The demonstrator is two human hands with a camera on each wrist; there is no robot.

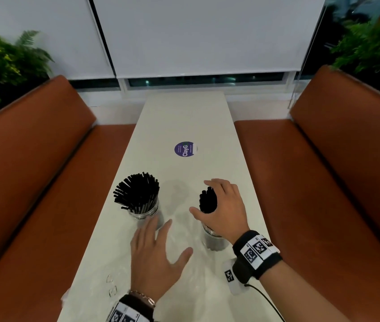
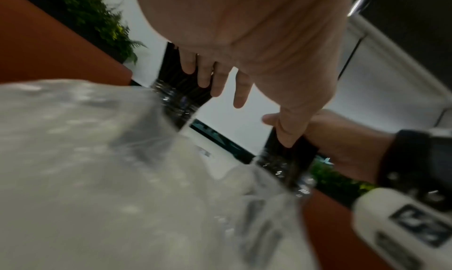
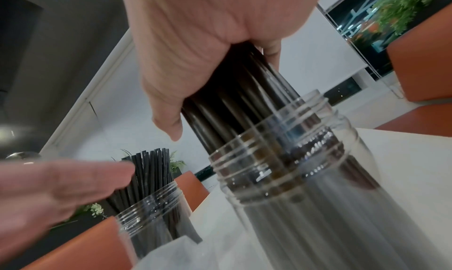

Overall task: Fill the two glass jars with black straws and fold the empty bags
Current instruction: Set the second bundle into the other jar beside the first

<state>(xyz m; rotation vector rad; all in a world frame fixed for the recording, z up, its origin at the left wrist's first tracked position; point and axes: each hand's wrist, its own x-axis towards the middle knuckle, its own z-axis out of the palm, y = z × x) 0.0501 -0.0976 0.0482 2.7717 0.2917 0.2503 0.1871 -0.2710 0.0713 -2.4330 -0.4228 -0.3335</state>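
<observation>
Between orange benches [image 1: 33, 159]: pale table [image 1: 184, 117], purple sticker [image 1: 185, 148]

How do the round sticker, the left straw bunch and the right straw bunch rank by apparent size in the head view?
1. Left straw bunch, fanned out.
2. Right straw bunch, partly hidden by the right hand.
3. Round sticker, though farther away.

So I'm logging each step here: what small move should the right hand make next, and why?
Probably let go. The right hand grips a bundle of straws whose lower ends already sit inside the right jar; released, they should fan out like those in the left jar.
</observation>
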